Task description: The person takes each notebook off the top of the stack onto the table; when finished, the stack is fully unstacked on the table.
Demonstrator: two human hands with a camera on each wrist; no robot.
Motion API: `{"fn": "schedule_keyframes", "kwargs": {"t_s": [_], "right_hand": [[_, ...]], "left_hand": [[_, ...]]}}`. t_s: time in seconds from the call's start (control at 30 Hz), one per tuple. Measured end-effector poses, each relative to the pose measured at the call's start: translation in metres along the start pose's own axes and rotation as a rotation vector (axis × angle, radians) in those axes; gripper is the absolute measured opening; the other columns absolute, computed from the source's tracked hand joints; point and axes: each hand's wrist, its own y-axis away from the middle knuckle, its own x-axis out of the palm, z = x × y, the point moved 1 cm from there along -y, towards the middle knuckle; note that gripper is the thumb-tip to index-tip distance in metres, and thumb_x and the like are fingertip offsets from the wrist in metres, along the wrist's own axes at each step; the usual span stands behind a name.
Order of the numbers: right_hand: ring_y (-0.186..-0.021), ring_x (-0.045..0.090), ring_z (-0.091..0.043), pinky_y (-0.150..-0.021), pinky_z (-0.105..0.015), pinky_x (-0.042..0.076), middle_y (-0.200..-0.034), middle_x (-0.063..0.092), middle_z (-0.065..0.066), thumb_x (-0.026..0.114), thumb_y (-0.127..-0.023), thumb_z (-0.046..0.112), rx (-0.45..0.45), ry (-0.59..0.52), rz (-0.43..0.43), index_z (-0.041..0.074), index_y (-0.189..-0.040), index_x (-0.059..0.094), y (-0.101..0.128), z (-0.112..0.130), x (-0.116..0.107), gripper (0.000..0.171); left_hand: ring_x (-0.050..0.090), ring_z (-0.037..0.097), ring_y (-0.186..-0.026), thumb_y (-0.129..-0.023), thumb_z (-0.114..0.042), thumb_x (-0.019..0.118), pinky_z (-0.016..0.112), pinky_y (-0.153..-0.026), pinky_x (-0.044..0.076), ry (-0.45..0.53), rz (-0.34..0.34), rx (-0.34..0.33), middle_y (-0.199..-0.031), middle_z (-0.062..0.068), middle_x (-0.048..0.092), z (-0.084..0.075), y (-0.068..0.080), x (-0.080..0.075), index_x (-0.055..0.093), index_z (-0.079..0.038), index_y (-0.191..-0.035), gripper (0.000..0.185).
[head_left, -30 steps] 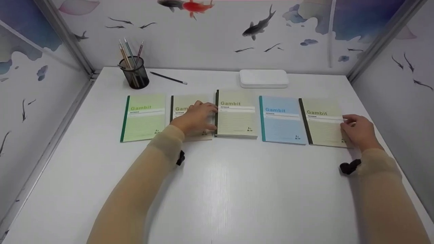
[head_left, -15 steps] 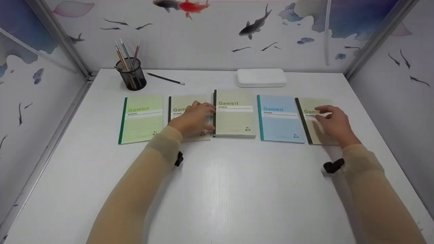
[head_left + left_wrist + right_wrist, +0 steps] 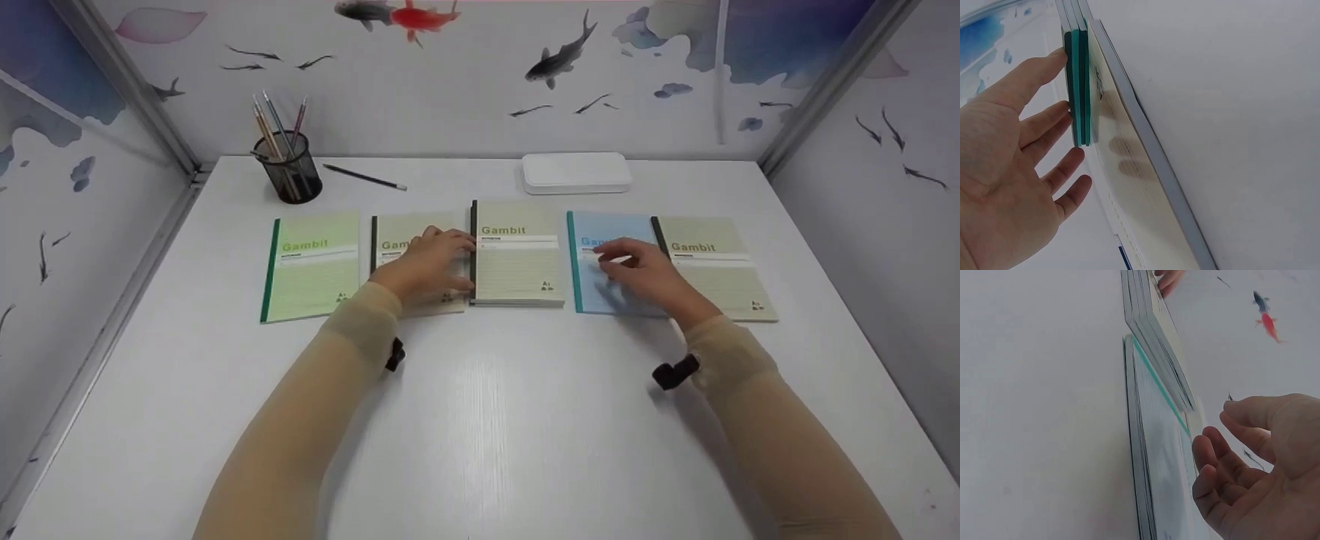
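Observation:
My left hand point(image 3: 431, 261) lies over a beige notebook point(image 3: 405, 225), its fingertips at the dark spine of a stack of notebooks point(image 3: 517, 270) in the middle of the row. In the left wrist view, the left hand point(image 3: 1022, 146) has its thumb and fingertips spread against the green spines point(image 3: 1077, 84) of that stack. Over a blue notebook point(image 3: 609, 225) hovers my right hand point(image 3: 645, 274), holding nothing. The right wrist view has the right hand's point(image 3: 1264, 478) fingers loosely bent above the blue notebook point(image 3: 1165, 439), which lies beside the stack point(image 3: 1157, 337).
A green notebook point(image 3: 315, 281) lies at the row's left end and another beige notebook point(image 3: 724, 285) at its right end. Behind them stand a mesh pencil cup point(image 3: 292, 176), a loose pencil point(image 3: 365, 178) and a white case point(image 3: 576, 173). Printed walls enclose the table point(image 3: 495, 420).
My right hand has moved left from the right-end beige notebook's edge, across it, to above the blue notebook. The left hand has stayed at the middle stack.

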Motion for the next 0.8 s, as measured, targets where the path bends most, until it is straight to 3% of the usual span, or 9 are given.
{"fn": "schedule_keyframes", "kwargs": {"t_s": [0.2, 0.37, 0.53, 0.8], "right_hand": [[-0.108, 0.064, -0.025, -0.082, -0.027, 0.054, -0.137, 0.061, -0.012, 0.062, -0.104, 0.024, 0.022, -0.075, 0.043, 0.013, -0.14, 0.061, -0.017, 0.011, 0.023, 0.038], [-0.11, 0.063, -0.025, -0.078, -0.027, 0.055, -0.138, 0.059, -0.013, 0.061, -0.104, 0.022, 0.033, -0.076, 0.06, 0.013, -0.144, 0.057, -0.032, 0.02, 0.032, 0.04], [-0.109, 0.066, -0.025, -0.08, -0.029, 0.057, -0.136, 0.058, -0.014, 0.06, -0.105, 0.021, 0.019, -0.106, 0.034, 0.012, -0.147, 0.052, -0.048, 0.028, 0.04, 0.044], [-0.096, 0.07, -0.023, -0.076, -0.028, 0.057, -0.13, 0.062, -0.013, 0.066, -0.101, 0.022, 0.036, -0.038, 0.0, 0.01, -0.147, 0.051, -0.065, 0.036, 0.043, 0.05]], "left_hand": [[0.034, 0.026, -0.145, -0.091, -0.043, 0.079, 0.049, -0.12, 0.033, 0.002, 0.007, -0.016, -0.162, -0.011, 0.039, 0.0, 0.0, 0.0, 0.05, -0.024, -0.152, 0.071], [0.031, 0.026, -0.147, -0.092, -0.042, 0.078, 0.049, -0.122, 0.031, -0.028, 0.012, 0.025, -0.163, -0.008, 0.039, -0.001, -0.003, 0.0, 0.05, -0.021, -0.153, 0.071], [0.033, 0.025, -0.145, -0.091, -0.043, 0.079, 0.05, -0.121, 0.033, -0.001, 0.003, -0.016, -0.162, -0.011, 0.039, -0.001, -0.002, 0.0, 0.049, -0.025, -0.153, 0.071], [0.032, 0.026, -0.147, -0.091, -0.044, 0.078, 0.049, -0.121, 0.033, -0.041, -0.004, -0.021, -0.162, -0.01, 0.039, -0.002, -0.001, 0.0, 0.05, -0.025, -0.153, 0.071]]}}
